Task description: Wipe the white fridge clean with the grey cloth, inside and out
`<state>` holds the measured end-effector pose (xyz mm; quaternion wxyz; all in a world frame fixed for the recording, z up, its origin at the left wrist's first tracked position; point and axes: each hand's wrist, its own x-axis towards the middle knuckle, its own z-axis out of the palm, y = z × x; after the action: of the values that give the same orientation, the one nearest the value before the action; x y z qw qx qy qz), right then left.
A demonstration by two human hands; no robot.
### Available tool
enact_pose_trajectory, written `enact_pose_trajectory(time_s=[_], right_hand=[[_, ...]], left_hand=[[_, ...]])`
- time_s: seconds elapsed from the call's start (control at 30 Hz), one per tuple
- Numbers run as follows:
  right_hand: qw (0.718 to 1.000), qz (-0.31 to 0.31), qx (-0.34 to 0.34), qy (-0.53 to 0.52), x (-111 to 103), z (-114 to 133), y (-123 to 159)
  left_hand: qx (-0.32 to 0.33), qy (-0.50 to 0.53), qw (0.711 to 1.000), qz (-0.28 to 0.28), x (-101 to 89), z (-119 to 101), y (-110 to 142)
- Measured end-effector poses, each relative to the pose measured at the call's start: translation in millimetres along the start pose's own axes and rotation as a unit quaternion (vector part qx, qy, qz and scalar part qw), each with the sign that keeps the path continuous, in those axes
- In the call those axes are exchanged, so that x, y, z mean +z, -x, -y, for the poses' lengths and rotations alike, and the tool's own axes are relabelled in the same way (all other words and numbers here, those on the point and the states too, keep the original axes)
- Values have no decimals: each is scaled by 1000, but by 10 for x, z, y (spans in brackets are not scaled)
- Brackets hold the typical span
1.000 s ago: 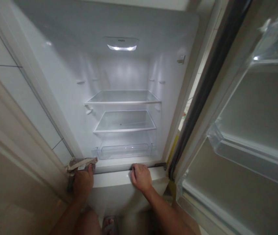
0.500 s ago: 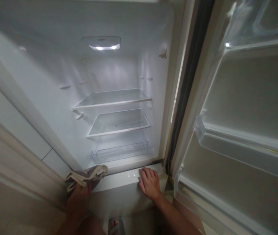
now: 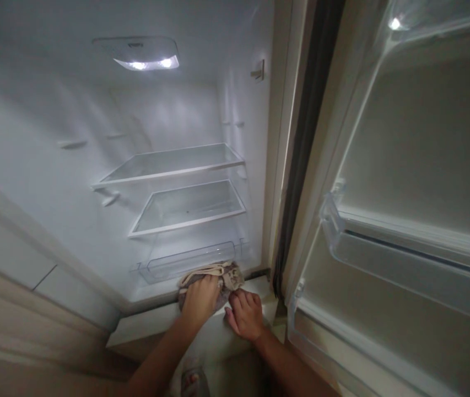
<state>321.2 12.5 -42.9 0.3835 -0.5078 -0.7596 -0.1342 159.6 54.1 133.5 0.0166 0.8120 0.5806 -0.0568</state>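
Your left hand (image 3: 201, 300) was closed on the bunched cloth (image 3: 232, 274) at the refrigerator's (image 3: 177, 113) front edge, hiding its underside. Your right hand (image 3: 246, 314) lay curled over the lower panel's (image 3: 146, 329) rim, just beside the cloth; whether its hidden fingertips gripped anything, you could not tell. The open door (image 3: 428, 165) ran out of view. Bare panel top stretched leftward.

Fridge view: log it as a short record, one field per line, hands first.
Left hand: grips a bunched cloth at the fridge's front edge
Right hand: on the white ledge, beside the cloth
Shelves: upper shelf above lower shelf
Below shelves: clear plastic front
Lamp: lit
Fridge door: open, on the right
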Motion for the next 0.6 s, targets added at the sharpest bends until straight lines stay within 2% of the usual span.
enact_pose_trajectory(time_s=[0.13,0.3,0.43,0.6], right_hand=[[999,-11,-28,12,38,-66,77],[999,-4,-27,26,112,-52,135],[999,12,-8,38,160,-17,159],[997,58,-16,41,178,-52,183]], left_hand=[[38,-2,999,7,-183,-339,-227],[86,0,996,5,-332,-468,-397],[114,-2,993,-2,-347,-697,-495],[119,-9,992,-29,-295,-1001,-563]])
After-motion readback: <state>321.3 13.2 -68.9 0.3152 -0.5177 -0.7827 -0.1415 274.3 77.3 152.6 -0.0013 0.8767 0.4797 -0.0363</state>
